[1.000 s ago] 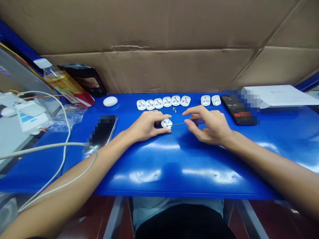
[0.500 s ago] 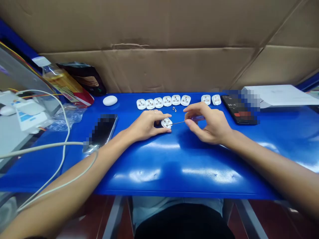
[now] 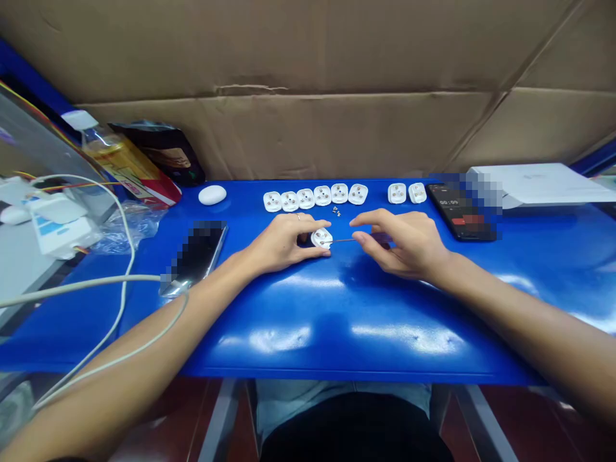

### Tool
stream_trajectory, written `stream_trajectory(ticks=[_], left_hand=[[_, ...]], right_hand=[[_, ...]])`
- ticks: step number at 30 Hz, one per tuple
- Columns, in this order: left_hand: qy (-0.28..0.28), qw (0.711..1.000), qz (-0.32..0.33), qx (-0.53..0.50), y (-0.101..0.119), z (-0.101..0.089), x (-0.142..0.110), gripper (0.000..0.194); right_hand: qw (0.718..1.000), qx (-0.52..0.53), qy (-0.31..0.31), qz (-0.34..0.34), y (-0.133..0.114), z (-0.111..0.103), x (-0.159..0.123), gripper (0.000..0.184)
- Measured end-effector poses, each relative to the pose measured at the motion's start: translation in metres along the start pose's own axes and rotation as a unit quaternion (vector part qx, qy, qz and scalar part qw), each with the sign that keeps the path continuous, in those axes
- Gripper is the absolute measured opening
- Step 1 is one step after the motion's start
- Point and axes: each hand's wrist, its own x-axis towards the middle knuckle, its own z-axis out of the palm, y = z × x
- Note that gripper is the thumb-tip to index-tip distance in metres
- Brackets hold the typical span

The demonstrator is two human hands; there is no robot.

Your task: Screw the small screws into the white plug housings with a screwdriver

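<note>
Thumb and forefinger of my left hand (image 3: pixel 289 242) close around a small white plastic plug housing (image 3: pixel 321 238) on the blue table. Its open face shows metal parts. My right hand (image 3: pixel 403 242) holds a screwdriver (image 3: pixel 342 240) nearly level, its thin shaft reaching left to the housing's right side. The handle is mostly hidden by my fingers. Just behind the housing lie several tiny screws (image 3: pixel 336 211). Farther back stands a row of similar white housings (image 3: pixel 323 196), with a pair of them (image 3: pixel 397 193) set apart to the right.
On the left are a phone (image 3: pixel 198 256), a white rounded object (image 3: pixel 212 195), a drink bottle (image 3: pixel 126 160) and a white cable (image 3: pixel 126 282) running over my left forearm. A phone with a timer (image 3: pixel 459 215) and a white box (image 3: pixel 539 183) stand right. Cardboard (image 3: pixel 308 128) lines the back.
My right fingers shift slightly around the screwdriver handle, lifting and then lowering again, while its tip stays at the housing. My left hand and the housing keep their place.
</note>
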Motion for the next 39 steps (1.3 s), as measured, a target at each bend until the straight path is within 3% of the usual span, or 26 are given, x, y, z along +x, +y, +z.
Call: stream_trajectory(ticks=[3, 8, 12, 16, 21, 25, 30, 35, 39], left_hand=[[-0.003, 1.0, 0.002, -0.006, 0.0001, -0.0002, 0.0002, 0.05], [0.003, 1.0, 0.009, 0.0, -0.0001, -0.0002, 0.0003, 0.05], [-0.006, 1.0, -0.002, 0.0, 0.0, -0.0003, 0.0001, 0.051], [-0.006, 1.0, -0.004, 0.002, 0.0006, -0.0006, -0.0001, 0.05], [-0.008, 1.0, -0.001, 0.005, 0.0002, -0.0006, -0.0003, 0.051], [-0.005, 1.0, 0.009, 0.0, 0.0003, -0.0004, 0.0, 0.049], [-0.007, 1.0, 0.004, -0.001, 0.0019, -0.001, 0.0003, 0.049], [-0.012, 1.0, -0.006, 0.001, 0.0019, -0.0006, 0.0003, 0.049], [-0.002, 1.0, 0.005, -0.004, 0.0017, 0.0001, 0.0004, 0.049]], right_hand=[[0.999, 0.051, 0.002, -0.002, -0.0004, 0.0007, 0.0003, 0.024], [1.0, 0.005, 0.007, 0.017, -0.0009, 0.0003, 0.0014, 0.015], [0.998, 0.062, -0.007, 0.02, -0.001, -0.0004, 0.0013, 0.025], [1.0, 0.011, -0.004, 0.022, -0.0017, 0.0004, 0.0, 0.019], [0.998, 0.054, -0.006, 0.014, -0.0037, -0.0005, 0.0003, 0.028], [0.999, 0.011, -0.005, 0.04, -0.0046, -0.0015, 0.0011, 0.02], [0.996, 0.081, -0.016, 0.041, -0.0036, -0.001, 0.0004, 0.031], [0.998, 0.035, 0.004, 0.049, -0.001, 0.0012, -0.0006, 0.021], [0.995, 0.095, 0.0, 0.023, -0.0016, 0.0013, 0.0002, 0.026]])
